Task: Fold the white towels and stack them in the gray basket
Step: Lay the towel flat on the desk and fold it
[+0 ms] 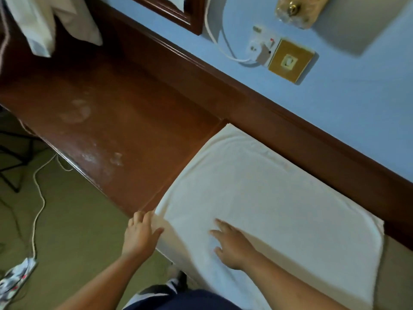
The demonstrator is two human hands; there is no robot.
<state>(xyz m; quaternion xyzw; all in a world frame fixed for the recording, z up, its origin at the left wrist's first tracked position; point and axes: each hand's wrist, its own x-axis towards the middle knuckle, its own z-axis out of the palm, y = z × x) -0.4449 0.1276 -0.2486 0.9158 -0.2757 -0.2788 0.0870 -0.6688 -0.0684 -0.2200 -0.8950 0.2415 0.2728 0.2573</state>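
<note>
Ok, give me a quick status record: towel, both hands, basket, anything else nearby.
towel: white towel spread flat, next to the wooden desk
left hand: left hand with fingers straight, at the towel's left edge
right hand: right hand pressed flat on the towel, fingers spread
basket: gray basket not in view
wall: white cable plugged into a socket above the desk

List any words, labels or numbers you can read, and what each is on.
No text can be read.
Towel: plain.
Socket and brass plate: no legible marks.
Patterned item, bottom left: too blurred to tell.
</note>
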